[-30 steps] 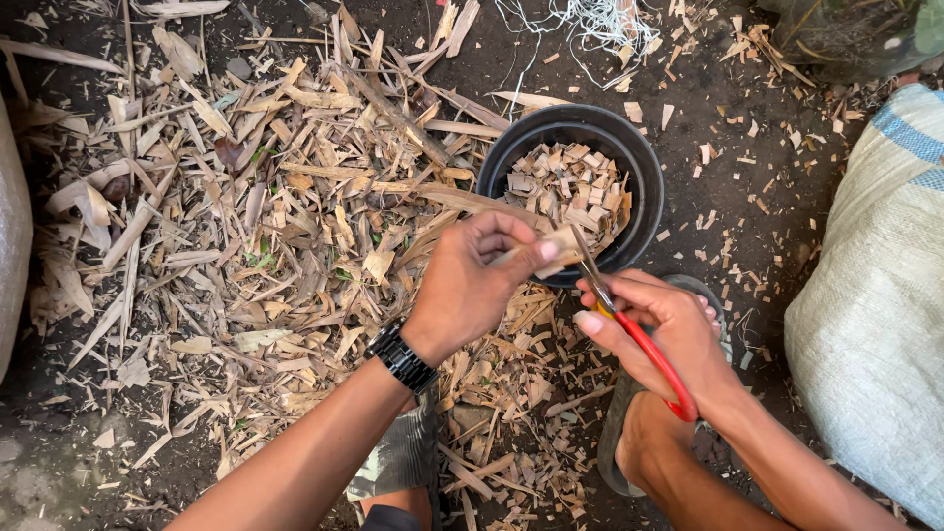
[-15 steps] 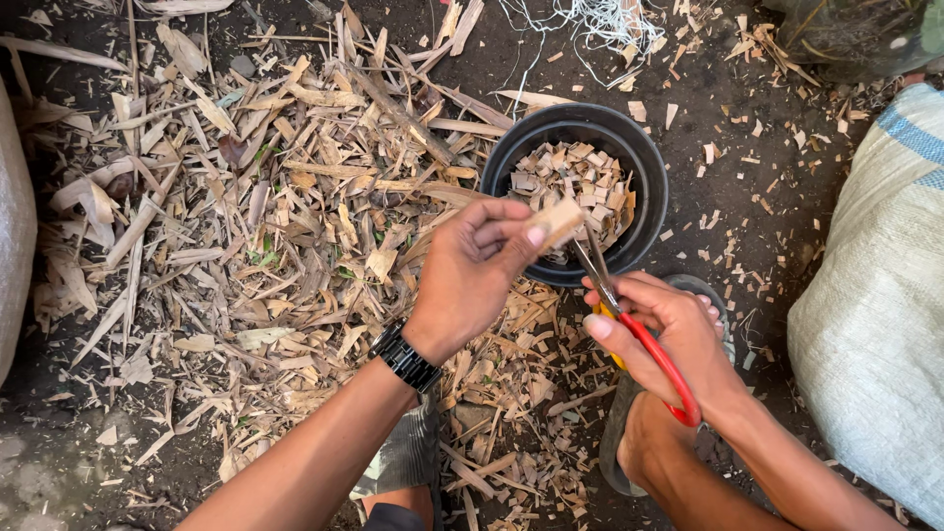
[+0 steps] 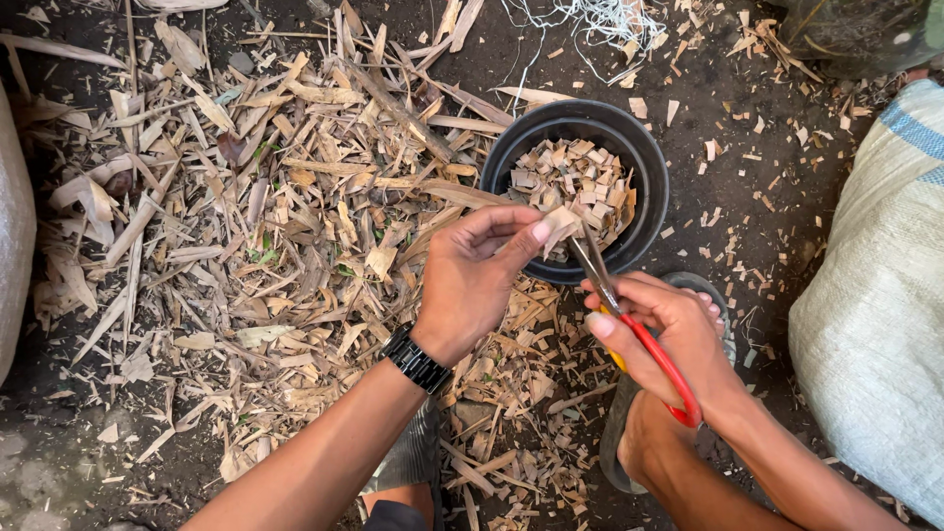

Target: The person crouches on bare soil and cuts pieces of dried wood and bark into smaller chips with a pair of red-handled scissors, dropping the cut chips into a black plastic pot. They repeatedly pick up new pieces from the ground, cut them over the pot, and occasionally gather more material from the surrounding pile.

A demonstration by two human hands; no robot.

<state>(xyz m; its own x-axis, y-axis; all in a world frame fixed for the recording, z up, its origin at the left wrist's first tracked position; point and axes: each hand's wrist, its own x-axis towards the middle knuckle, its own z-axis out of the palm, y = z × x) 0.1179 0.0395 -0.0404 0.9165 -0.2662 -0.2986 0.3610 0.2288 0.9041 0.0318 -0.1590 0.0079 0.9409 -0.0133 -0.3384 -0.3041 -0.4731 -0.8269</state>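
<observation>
My left hand (image 3: 479,278), with a black watch on its wrist, pinches a small dry tan leaf piece (image 3: 559,224) between thumb and fingers over the near rim of a black round pot (image 3: 651,167). My right hand (image 3: 661,331) grips red-and-yellow-handled scissors (image 3: 629,324). Their metal blades point up and touch the leaf piece. The pot holds several cut tan leaf bits (image 3: 575,179).
A heap of dry leaf strips and husks (image 3: 256,206) covers the dark soil to the left. A white woven sack (image 3: 875,305) with a blue stripe lies at the right. White string (image 3: 600,20) is tangled at the top. My sandalled foot (image 3: 639,433) sits below the hands.
The leaf piece in my left hand has become shorter and the scissor blades have come onto it. Both hands stayed over the pot's near rim.
</observation>
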